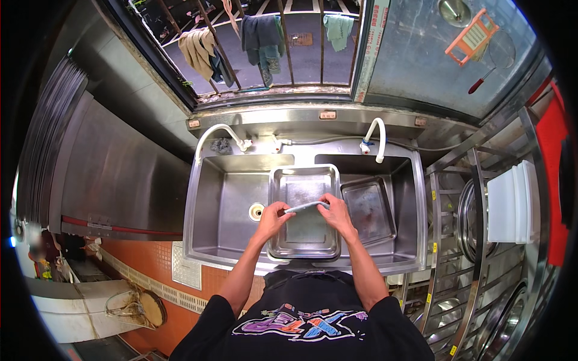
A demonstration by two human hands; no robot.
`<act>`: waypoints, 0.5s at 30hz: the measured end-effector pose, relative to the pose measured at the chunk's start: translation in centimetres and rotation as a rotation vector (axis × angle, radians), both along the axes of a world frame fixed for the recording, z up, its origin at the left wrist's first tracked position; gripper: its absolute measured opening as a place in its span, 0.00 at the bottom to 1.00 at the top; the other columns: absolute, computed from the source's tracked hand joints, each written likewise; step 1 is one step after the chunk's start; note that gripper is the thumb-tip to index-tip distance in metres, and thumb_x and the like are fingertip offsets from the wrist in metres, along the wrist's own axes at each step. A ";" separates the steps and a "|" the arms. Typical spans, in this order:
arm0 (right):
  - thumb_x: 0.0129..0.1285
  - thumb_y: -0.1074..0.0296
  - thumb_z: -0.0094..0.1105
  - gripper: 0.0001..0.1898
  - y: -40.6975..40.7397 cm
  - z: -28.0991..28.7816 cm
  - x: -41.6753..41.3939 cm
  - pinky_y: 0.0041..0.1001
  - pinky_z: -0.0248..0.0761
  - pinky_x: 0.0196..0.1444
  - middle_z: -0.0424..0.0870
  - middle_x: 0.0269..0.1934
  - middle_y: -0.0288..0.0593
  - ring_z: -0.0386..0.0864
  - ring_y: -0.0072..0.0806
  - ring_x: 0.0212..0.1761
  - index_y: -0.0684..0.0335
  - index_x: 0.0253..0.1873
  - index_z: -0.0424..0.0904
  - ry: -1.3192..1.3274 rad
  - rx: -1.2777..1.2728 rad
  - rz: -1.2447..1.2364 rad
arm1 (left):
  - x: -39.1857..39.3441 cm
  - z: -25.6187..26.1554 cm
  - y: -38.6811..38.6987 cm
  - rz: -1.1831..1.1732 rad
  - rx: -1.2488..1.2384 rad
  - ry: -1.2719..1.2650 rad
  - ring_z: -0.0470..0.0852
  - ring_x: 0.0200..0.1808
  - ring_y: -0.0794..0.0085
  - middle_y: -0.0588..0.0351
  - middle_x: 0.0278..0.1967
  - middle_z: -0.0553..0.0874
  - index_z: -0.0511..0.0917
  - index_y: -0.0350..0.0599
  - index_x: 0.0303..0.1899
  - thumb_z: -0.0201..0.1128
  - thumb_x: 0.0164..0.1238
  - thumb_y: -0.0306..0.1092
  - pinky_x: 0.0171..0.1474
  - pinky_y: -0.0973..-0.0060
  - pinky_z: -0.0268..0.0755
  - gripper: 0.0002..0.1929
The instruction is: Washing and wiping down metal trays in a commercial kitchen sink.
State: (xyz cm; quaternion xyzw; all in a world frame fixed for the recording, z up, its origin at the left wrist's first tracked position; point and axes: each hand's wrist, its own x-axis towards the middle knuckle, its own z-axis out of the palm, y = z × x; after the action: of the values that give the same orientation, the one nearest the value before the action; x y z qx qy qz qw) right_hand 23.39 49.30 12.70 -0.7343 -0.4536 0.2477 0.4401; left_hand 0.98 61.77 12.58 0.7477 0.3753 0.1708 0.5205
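Between my left hand (272,220) and my right hand (337,215) a narrow grey strip, perhaps a folded cloth (307,207), is held by its two ends. Both hands are over a rectangular stainless steel pan (305,234), which rests across the divider of a double steel sink (212,198). A second, darker metal tray (368,210) lies tilted in the right basin. The left basin shows a drain (256,211) beside my left hand. The fingertips pinch the strip; its exact kind cannot be told.
Two white curved faucets (221,128) (381,135) stand behind the basins, with a dark scouring pad (221,145) near the left one. Cloths (262,38) hang on the window bars. To the right, a metal rack (474,216) holds white plastic containers (510,203) and round metal pans.
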 end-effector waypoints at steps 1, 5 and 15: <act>0.64 0.67 0.66 0.11 -0.1 1.0 -0.3 0.43 0.79 0.44 0.89 0.36 0.58 0.88 0.55 0.41 0.66 0.47 0.83 -0.003 0.002 0.000 | 0.2 1.1 -0.4 0.000 0.002 -0.003 0.79 0.30 0.76 0.60 0.31 0.84 0.84 0.39 0.41 0.77 0.65 0.33 0.36 0.72 0.72 0.11; 0.64 0.67 0.68 0.10 0.1 4.0 -2.4 0.36 0.78 0.39 0.88 0.32 0.52 0.87 0.43 0.35 0.67 0.45 0.83 0.067 -0.028 -0.100 | 1.0 3.2 -2.2 0.129 -0.131 -0.154 0.71 0.29 0.86 0.68 0.27 0.79 0.82 0.41 0.38 0.76 0.68 0.31 0.31 0.80 0.63 0.09; 0.68 0.68 0.72 0.17 -1.8 6.7 -5.8 0.24 0.76 0.47 0.87 0.45 0.37 0.81 0.19 0.45 0.70 0.57 0.82 0.591 0.223 0.045 | 2.0 8.0 -5.7 0.067 -0.028 -0.289 0.87 0.38 0.80 0.57 0.34 0.90 0.83 0.35 0.45 0.71 0.72 0.28 0.43 0.76 0.80 0.07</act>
State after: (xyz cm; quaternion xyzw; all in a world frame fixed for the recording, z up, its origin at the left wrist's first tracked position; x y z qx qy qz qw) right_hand 17.62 47.46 19.39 -0.5676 -0.3463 0.4089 0.6250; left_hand 2.94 56.07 20.63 0.6952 0.3235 0.2887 0.5733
